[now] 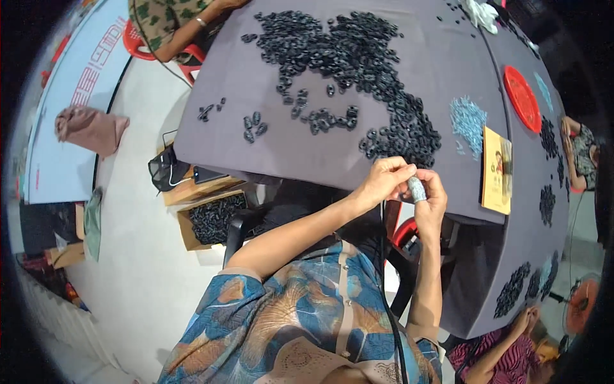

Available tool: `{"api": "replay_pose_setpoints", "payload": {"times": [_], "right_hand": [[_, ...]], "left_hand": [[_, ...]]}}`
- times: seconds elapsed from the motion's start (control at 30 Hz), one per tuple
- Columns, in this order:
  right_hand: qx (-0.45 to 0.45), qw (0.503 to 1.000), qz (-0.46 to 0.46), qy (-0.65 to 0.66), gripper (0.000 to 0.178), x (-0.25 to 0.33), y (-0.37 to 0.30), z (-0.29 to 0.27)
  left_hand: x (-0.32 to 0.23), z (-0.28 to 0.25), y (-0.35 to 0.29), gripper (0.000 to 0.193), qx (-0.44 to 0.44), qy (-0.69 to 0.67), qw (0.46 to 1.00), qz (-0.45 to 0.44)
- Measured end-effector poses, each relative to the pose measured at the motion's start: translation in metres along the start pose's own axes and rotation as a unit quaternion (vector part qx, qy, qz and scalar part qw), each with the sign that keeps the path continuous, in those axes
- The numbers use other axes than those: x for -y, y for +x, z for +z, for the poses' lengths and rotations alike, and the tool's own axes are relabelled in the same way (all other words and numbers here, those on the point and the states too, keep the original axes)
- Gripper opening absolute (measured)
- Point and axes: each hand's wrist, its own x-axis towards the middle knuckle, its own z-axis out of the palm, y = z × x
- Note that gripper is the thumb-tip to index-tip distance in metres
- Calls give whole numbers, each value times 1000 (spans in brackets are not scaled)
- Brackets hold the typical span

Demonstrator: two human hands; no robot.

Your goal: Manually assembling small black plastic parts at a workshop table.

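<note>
My left hand [384, 181] and my right hand [432, 195] meet at the near edge of the grey-covered table [416, 70]. Their fingertips pinch a small dark part between them, too small to make out. A grey finger cot covers one fingertip of my right hand. Just beyond my hands lies a large heap of black rubber rings [358, 57]. Small stacks of the rings [254, 123] stand further left on the cloth.
A pile of small pale-blue parts [468, 121], a yellow booklet [497, 169] and a red plate [522, 98] lie to the right. Other people work at the far, right and lower-right edges. A cardboard box of black rings [214, 217] sits on the floor at the left.
</note>
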Motion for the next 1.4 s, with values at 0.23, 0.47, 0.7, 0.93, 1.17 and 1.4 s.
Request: {"api": "replay_pose_setpoints", "payload": {"times": [0.23,0.47,0.7,0.93,1.17,1.4], "right_hand": [[80,996,-36,-31,16,18,3,57],[158,959,-171,-159,25,21,19,103],[142,960,-175,-168,26,1,31,115],[125,972,-113,-164,26,-1,29,117],[120,970,-132,-167,24,-5,28,116],[118,967,-165,-156,24,-3,30,115]], "left_hand": [[-25,-53,-46,30,-38,100,990,92],[-56,-117,-87,19,-314,369,827,285],[-75,-178,-92,24,-391,600,618,325],[-69,-210,-69,25,-357,638,605,315],[-72,-202,-63,20,-371,634,607,303],[-81,-183,-45,13,-361,649,573,347]]}}
